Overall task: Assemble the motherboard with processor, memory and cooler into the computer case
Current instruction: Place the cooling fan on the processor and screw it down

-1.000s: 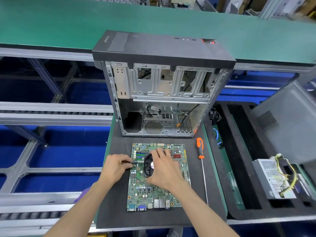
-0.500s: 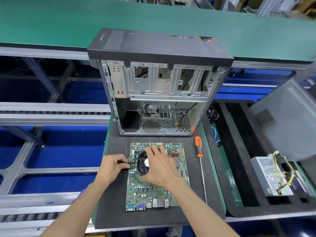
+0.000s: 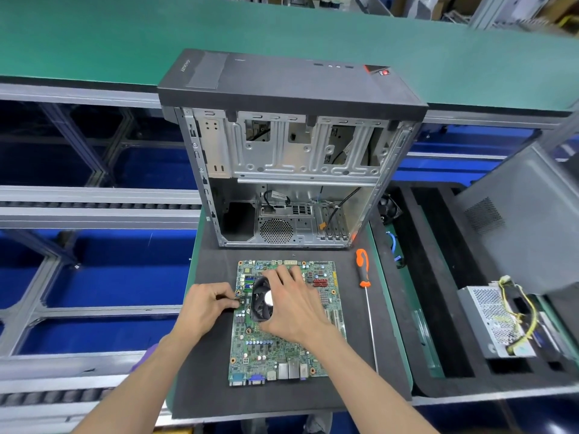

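A green motherboard (image 3: 282,346) lies flat on the dark foam mat (image 3: 203,386). A black cooler fan (image 3: 261,303) sits on the board's upper middle. My right hand (image 3: 294,305) lies over the cooler with fingers spread, pressing it down. My left hand (image 3: 205,305) pinches the cooler's thin cable (image 3: 237,296) at the board's left edge. The open computer case (image 3: 288,170) stands upright behind the board, its inside bare except for loose cables.
An orange-handled screwdriver (image 3: 365,286) lies right of the board. A black foam tray (image 3: 454,308) at right holds a silver power supply (image 3: 498,321) with yellow wires. The grey side panel (image 3: 526,220) leans there. A green conveyor (image 3: 125,36) runs behind.
Both hands stay at the cooler and its cable with only slight shifts. The view has drifted a little.
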